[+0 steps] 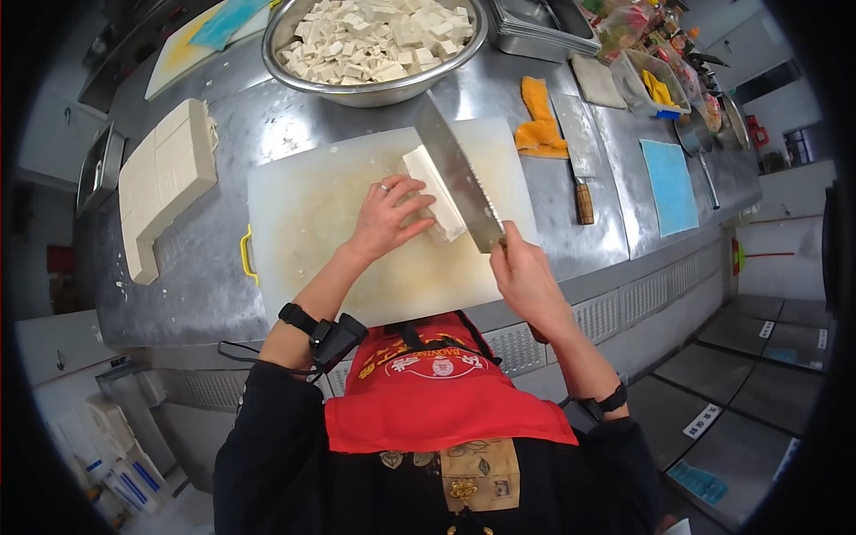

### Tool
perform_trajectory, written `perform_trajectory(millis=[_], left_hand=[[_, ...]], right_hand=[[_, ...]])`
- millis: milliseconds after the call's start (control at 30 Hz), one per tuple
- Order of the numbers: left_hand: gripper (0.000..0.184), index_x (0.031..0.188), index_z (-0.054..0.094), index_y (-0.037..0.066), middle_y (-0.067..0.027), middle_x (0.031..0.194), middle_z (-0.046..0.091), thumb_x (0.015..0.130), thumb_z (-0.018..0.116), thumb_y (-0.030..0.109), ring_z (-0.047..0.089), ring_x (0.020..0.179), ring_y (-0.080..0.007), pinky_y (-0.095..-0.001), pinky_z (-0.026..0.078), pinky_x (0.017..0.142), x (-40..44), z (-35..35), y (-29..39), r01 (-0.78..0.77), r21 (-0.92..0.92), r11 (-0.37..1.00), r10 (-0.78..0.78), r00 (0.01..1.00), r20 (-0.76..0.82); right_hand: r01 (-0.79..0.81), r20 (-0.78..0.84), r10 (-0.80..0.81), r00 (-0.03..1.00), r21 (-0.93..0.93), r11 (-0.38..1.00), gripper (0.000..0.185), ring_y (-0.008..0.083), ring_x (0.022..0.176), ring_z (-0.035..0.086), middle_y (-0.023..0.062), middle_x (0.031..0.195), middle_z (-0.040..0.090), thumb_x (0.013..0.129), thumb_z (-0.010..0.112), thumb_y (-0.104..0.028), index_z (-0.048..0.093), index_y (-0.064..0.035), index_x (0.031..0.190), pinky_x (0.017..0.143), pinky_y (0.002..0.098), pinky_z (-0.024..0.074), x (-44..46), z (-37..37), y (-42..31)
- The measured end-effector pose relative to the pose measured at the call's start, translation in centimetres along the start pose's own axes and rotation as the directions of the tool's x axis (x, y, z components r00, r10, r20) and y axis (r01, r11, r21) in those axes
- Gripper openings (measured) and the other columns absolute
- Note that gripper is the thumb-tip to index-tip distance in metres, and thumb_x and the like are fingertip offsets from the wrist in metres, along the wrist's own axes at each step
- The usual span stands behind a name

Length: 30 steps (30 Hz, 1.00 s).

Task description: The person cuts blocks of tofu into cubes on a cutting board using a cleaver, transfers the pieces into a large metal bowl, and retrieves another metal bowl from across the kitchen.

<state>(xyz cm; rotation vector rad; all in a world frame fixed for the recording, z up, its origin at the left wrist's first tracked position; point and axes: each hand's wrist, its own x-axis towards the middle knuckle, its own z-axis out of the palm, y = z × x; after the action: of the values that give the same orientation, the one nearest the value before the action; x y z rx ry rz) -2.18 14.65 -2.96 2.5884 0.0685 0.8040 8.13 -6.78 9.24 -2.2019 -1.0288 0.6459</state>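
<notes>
A long white tofu block (433,192) lies on the white cutting board (312,232). My left hand (392,214) rests against its left side, fingers bent and apart, a ring on one finger. In my right hand (524,275) is the handle of a wide cleaver (459,174), its blade slanting along the right side of the block. Whether the blade touches the tofu cannot be made out. A large tofu slab (169,178), with a piece gone from its lower right, sits on the metal table left of the board.
A metal bowl (374,91) of tofu cubes stands behind the board. To the right are an orange cloth (539,120), a second cleaver (575,143) and a blue cloth (669,187). A yellow handle (248,254) sticks out at the board's left edge.
</notes>
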Motion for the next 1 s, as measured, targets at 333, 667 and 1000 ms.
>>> perform_trajectory(millis=[333,667,1000], left_hand=[[0.032,0.098,0.063,0.013,-0.004,0.11,0.058,0.071,0.076,0.025,0.054,0.103,-0.0268,-0.0373,0.042,0.085,-0.1,0.1,0.4,0.038,-0.011,0.999,-0.038,0.999,-0.025],[0.031,0.097,0.063,0.012,-0.0051,0.109,0.058,0.071,0.076,0.025,0.054,0.102,-0.0275,-0.0376,0.042,0.084,-0.2,0.4,0.3,0.053,-0.009,0.999,-0.053,0.999,-0.005],[0.054,0.138,0.032,0.006,-0.0227,0.142,0.024,0.09,0.054,0.02,0.027,0.132,-0.04,-0.0433,0.025,0.109,-1.6,4.1,2.9,0.472,-0.481,0.739,-0.583,0.806,-0.105]], right_hand=[[0.023,0.041,-0.023,0.999,0.005,1.0,0.016,0.0477,0.068,0.055,0.0274,0.069,0.056,0.091,0.047,-0.008,0.043,0.0041,0.101,0.058,0.0486,0.0406,-0.4,0.0,-0.1],[-0.007,0.101,0.011,0.995,-0.039,0.999,0.018,0.0502,0.071,0.056,0.0318,0.068,0.056,0.09,0.046,-0.007,0.042,0.0071,0.1,0.061,0.0536,0.0413,0.3,2.1,0.9],[-0.054,0.089,0.056,0.994,-0.021,0.998,0.016,0.0521,0.072,0.056,0.0335,0.07,0.057,0.087,0.047,-0.006,0.043,0.0062,0.097,0.064,0.0574,0.0428,1.7,7.6,4.3]])
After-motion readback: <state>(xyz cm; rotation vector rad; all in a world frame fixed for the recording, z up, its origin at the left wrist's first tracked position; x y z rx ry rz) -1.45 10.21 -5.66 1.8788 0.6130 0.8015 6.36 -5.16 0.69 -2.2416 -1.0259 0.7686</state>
